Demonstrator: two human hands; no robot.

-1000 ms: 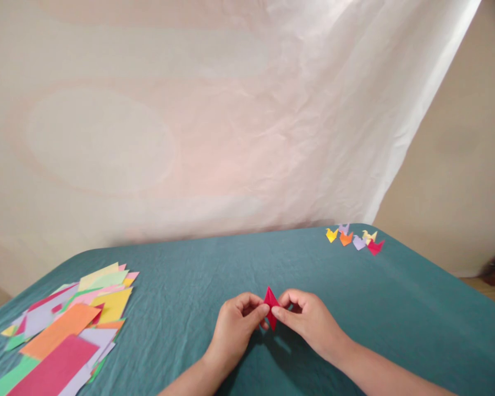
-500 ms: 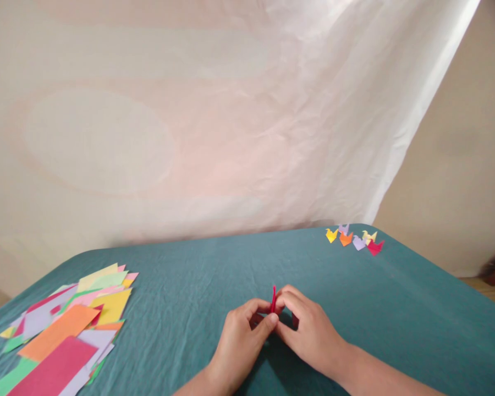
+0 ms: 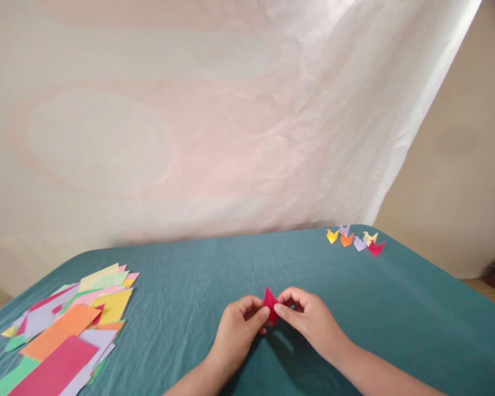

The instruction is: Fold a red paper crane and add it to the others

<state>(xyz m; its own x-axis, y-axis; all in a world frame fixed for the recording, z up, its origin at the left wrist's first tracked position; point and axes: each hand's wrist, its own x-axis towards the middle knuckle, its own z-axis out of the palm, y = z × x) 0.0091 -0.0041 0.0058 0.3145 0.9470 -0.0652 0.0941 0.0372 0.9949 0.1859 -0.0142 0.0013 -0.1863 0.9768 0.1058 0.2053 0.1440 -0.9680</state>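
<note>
A small folded red paper (image 3: 270, 303), pointed at its top, is held up between my two hands just above the green cloth. My left hand (image 3: 242, 324) pinches its left side between thumb and fingers. On the opposite side, the thumb of my right hand (image 3: 309, 316) presses against the paper's face, with the fingers curled behind it. Part of the paper is hidden by the thumbs. A shadow falls on the cloth under both hands.
Loose sheets of coloured paper (image 3: 60, 366) lie in an overlapping pile at the left. Several small folded paper birds (image 3: 346, 240) stand near the far right corner of the green-covered table (image 3: 181, 286). A pale sheet (image 3: 231, 121) hangs behind the table.
The red paper has turned from edge-on to showing its flat, pointed face. My right thumb has shifted onto that face, and the right hand has opened out slightly to the right.
</note>
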